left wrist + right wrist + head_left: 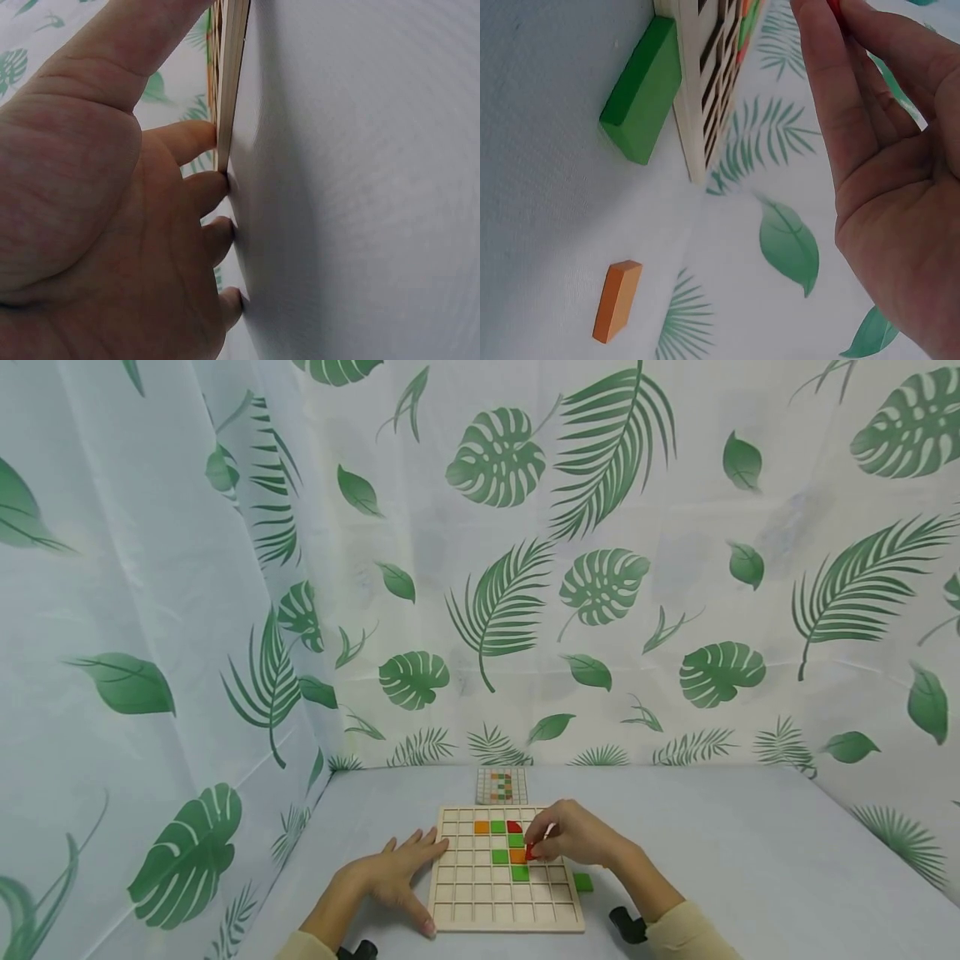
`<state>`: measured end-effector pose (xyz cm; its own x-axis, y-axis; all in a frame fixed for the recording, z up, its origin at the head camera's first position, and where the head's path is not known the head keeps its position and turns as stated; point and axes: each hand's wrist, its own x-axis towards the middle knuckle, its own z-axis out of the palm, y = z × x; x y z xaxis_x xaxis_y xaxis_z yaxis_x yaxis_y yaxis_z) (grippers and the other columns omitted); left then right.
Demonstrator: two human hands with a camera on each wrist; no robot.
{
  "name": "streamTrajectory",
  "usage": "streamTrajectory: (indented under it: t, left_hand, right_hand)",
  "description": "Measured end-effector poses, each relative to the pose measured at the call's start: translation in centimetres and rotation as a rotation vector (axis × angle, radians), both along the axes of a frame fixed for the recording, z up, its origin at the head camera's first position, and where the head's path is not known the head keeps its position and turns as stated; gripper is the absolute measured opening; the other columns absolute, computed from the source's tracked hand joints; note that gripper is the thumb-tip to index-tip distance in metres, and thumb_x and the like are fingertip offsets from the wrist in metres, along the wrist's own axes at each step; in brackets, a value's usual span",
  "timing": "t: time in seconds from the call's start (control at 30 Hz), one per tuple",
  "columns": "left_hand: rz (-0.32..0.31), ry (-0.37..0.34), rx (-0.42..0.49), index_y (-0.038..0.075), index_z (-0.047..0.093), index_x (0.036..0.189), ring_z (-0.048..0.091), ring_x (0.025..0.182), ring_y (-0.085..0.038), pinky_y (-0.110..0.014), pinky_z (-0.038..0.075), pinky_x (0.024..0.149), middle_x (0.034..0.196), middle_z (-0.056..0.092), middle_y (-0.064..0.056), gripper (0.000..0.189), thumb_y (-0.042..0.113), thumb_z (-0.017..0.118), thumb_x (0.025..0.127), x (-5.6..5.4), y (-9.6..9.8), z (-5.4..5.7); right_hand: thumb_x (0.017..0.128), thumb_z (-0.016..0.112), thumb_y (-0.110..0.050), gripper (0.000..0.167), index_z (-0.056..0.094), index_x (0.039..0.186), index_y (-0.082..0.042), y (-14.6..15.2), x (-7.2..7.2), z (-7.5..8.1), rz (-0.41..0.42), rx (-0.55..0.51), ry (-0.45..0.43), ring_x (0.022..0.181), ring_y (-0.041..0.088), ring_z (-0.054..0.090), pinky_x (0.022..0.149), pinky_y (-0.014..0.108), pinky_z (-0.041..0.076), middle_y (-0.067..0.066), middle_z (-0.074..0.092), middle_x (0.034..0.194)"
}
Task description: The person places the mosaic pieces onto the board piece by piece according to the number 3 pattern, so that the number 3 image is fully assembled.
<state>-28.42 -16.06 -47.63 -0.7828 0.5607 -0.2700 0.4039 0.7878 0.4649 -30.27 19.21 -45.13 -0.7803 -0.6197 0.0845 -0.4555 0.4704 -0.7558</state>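
Note:
A wooden grid board point(487, 912) lies flat on the table. Several coloured tiles sit in its cells: orange point(482, 827), green point(498, 827) and a round-edged red one point(513, 827) in one row, more green and orange below. Between thumb and fingers, my right hand point(581, 837) pinches a red tile point(529, 852) beside the lower orange tile point(517, 856); whether it is seated in a cell is hidden. My left hand point(393, 872) lies spread at the board's left edge, its fingertips touching the frame in the left wrist view.
A patterned card point(481, 787) lies behind the board. Off the board's right side are a loose green tile point(645, 94) and an orange tile point(617, 301) on the table. A leaf-printed curtain point(517, 693) encloses the back and left.

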Motion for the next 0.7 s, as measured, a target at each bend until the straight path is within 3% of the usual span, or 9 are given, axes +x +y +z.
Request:
streamTrajectory:
  t: [0.3,0.7]
  left_hand:
    - [-0.001,-0.011,0.009,0.020,0.029,0.166,0.009,0.162,-0.040,-0.071,0.005,0.126,0.175,0.016,-0.013,0.125,0.052,0.096,0.066,0.2,0.1,0.4]
    - [-0.001,-0.004,0.016,0.021,0.030,0.165,0.010,0.162,-0.040,-0.071,0.005,0.126,0.175,0.016,-0.012,0.126,0.054,0.096,0.064,0.1,0.0,0.2]
  right_hand:
    - [0.089,0.079,-0.003,0.005,0.081,0.094,-0.004,-0.9,0.7,0.1,0.051,0.011,-0.048,0.071,0.013,0.070,0.062,0.025,0.061,0.007,0.079,0.090]
    - [0.085,0.082,-0.001,0.010,0.083,0.085,-0.012,-1.9,1.0,-0.3,0.083,0.069,-0.089,0.068,0.008,0.068,0.059,0.023,0.060,-0.001,0.077,0.082]
